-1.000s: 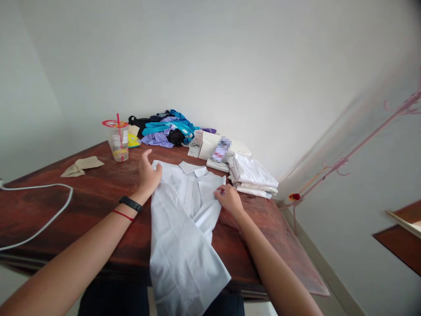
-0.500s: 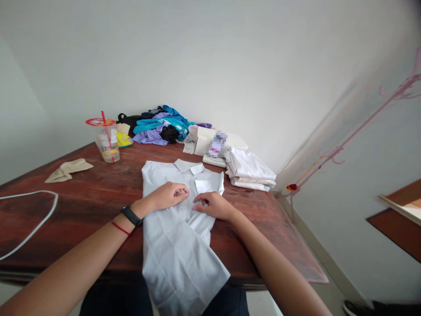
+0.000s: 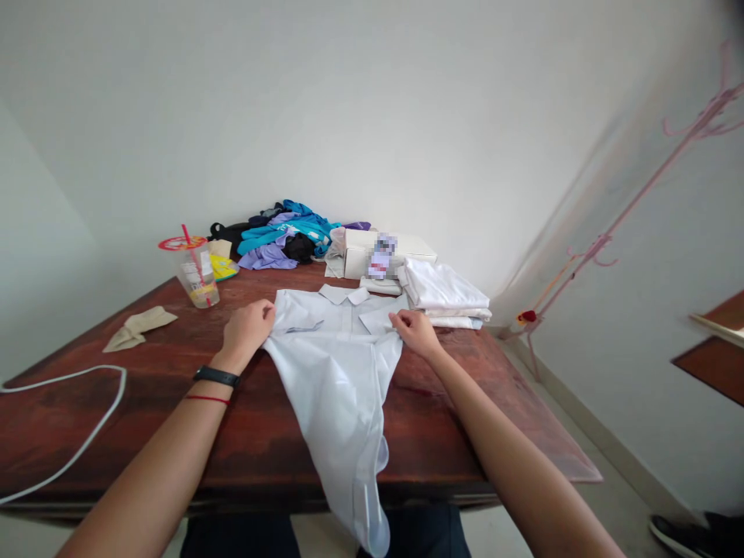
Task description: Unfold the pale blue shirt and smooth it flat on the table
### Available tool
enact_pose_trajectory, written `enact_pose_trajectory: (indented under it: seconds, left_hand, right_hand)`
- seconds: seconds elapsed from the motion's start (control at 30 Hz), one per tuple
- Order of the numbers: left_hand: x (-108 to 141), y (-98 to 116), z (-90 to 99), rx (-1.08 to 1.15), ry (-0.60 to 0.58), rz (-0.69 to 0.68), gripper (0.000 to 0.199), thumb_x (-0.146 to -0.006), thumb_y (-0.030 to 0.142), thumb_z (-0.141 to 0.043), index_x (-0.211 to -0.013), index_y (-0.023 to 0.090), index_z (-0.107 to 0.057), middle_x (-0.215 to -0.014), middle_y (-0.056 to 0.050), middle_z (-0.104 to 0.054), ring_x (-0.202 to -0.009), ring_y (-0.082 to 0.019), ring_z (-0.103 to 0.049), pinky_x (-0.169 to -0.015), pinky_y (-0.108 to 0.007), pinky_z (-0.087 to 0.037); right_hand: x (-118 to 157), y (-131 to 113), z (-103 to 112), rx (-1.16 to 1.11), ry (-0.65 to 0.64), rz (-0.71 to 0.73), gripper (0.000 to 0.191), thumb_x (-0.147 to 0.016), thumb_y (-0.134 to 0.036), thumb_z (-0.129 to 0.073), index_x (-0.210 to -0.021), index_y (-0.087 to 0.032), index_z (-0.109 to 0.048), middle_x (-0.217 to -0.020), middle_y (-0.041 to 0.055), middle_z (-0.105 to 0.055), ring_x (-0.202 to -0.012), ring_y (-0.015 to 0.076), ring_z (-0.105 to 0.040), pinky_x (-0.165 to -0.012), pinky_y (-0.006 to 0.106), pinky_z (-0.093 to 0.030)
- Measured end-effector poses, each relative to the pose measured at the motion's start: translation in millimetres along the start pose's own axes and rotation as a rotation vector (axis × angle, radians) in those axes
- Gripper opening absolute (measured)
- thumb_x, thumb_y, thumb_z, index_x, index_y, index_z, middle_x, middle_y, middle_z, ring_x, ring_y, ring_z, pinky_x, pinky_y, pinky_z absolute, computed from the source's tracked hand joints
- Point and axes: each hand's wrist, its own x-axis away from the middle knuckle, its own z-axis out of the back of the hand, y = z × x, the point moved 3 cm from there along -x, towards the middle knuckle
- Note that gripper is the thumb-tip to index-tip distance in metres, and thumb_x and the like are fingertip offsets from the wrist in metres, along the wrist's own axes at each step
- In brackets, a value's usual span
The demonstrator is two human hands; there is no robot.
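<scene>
A white collared shirt (image 3: 334, 372) lies face up on the dark wooden table (image 3: 430, 434), its collar toward the wall and its lower end hanging over the front edge. My left hand (image 3: 249, 329) pinches the shirt's left edge below the shoulder. On the opposite edge, beside the chest pocket, my right hand (image 3: 415, 332) grips the fabric with closed fingers. Between the two hands the cloth is drawn up and creased across the chest. My left wrist carries a black band and a red string.
Folded white clothes (image 3: 445, 287) are stacked right of the collar, near a white box (image 3: 415, 246). A plastic cup with a straw (image 3: 198, 271), a beige cloth (image 3: 139, 327) and a white cable (image 3: 110, 411) lie left. Behind is a heap of coloured clothes (image 3: 291, 236).
Both hands have moved apart from the shirt's middle to its two side edges and taken hold of them. The lower part has narrowed and shifted, and the chest fabric is now pulled up.
</scene>
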Motion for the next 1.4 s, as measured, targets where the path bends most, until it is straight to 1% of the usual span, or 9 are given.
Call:
enact_pose_trajectory:
  seconds: [0.17,0.3,0.43,0.63,0.73,0.83,0.93,1.17,1.4]
  left_hand:
    - [7,13,-13.1,-0.016,-0.198,-0.100,0.031,-0.088,0.044,-0.058,-0.109,0.026,-0.071,-0.096,-0.010,-0.076,-0.091,-0.032,-0.070,-0.075,-0.035,-0.049]
    - [16,40,-26.3,0.190,-0.195,-0.438,0.031,-0.090,0.043,-0.058,-0.108,0.023,-0.072,-0.113,-0.010,-0.072,-0.108,-0.028,-0.066,-0.096,-0.037,-0.049]
    - [27,55,-39.3,0.304,-0.319,-0.583,0.035,-0.089,0.046,-0.062,-0.115,0.025,-0.072,-0.126,-0.009,-0.067,-0.120,-0.027,-0.061,-0.108,-0.039,-0.045]
    - [36,58,-47.1,0.225,-0.484,-0.555,0.055,-0.087,0.051,-0.068,-0.135,0.025,-0.064,-0.156,-0.011,-0.046,-0.141,-0.031,-0.047,-0.119,-0.043,-0.035]
    - [37,57,-47.9,0.167,-0.526,-0.554,0.064,-0.087,0.054,-0.067,-0.142,0.023,-0.059,-0.162,-0.013,-0.036,-0.148,-0.034,-0.035,-0.122,-0.048,-0.030]
    - [37,56,-48.7,0.131,-0.535,-0.560,0.067,-0.088,0.056,-0.066,-0.146,0.025,-0.055,-0.164,-0.013,-0.032,-0.151,-0.036,-0.029,-0.122,-0.052,-0.027]
    - [38,56,-49.5,0.124,-0.536,-0.566,0.066,-0.089,0.057,-0.065,-0.146,0.026,-0.055,-0.165,-0.012,-0.030,-0.151,-0.035,-0.028,-0.121,-0.053,-0.027]
    - [40,57,-46.9,0.096,-0.581,-0.559,0.075,-0.088,0.069,-0.058,-0.149,0.025,-0.052,-0.167,-0.013,-0.025,-0.154,-0.034,-0.022,-0.123,-0.050,-0.022]
    - [42,57,-45.6,0.057,-0.634,-0.599,0.100,-0.073,0.082,-0.065,-0.155,0.029,-0.042,-0.169,-0.012,-0.014,-0.155,-0.039,-0.011,-0.123,-0.055,-0.016]
  right_hand:
    - [6,2,-16,0.120,-0.273,-0.055,0.035,-0.091,-0.046,-0.059,-0.073,-0.019,-0.070,-0.067,0.0020,-0.064,-0.061,0.0150,-0.054,-0.057,0.025,-0.031]
    - [10,-4,-19,0.134,-0.289,-0.060,0.033,-0.092,-0.048,-0.060,-0.077,-0.021,-0.073,-0.072,0.0041,-0.069,-0.065,0.0166,-0.058,-0.057,0.026,-0.031]
    - [11,-8,-18,0.102,-0.303,-0.048,0.030,-0.084,-0.052,-0.071,-0.077,-0.023,-0.074,-0.073,0.0027,-0.069,-0.063,0.0161,-0.058,-0.057,0.025,-0.032]
    - [15,-18,-22,0.081,-0.428,0.080,0.038,-0.072,-0.055,-0.082,-0.088,-0.022,-0.074,-0.078,0.0023,-0.069,-0.068,0.0176,-0.060,-0.062,0.026,-0.039]
    - [17,-18,-26,0.112,-0.406,0.157,0.050,-0.073,-0.056,-0.082,-0.106,-0.020,-0.074,-0.104,0.0107,-0.069,-0.095,0.0270,-0.065,-0.084,0.033,-0.047]
    - [20,-15,-33,0.154,-0.410,0.163,0.068,-0.079,-0.059,-0.075,-0.133,-0.019,-0.065,-0.140,0.0195,-0.056,-0.127,0.0371,-0.053,-0.107,0.048,-0.040]
    - [23,-11,-39,0.207,-0.487,0.124,0.075,-0.086,-0.064,-0.064,-0.147,-0.020,-0.054,-0.158,0.0201,-0.039,-0.144,0.0403,-0.038,-0.116,0.053,-0.030]
    - [24,-12,-41,0.242,-0.562,0.081,0.078,-0.091,-0.066,-0.056,-0.154,-0.022,-0.044,-0.166,0.0165,-0.026,-0.151,0.0413,-0.024,-0.119,0.056,-0.024]
    - [25,-12,-41,0.252,-0.589,0.082,0.079,-0.092,-0.066,-0.053,-0.156,-0.021,-0.041,-0.166,0.0174,-0.024,-0.153,0.0404,-0.021,-0.120,0.055,-0.023]
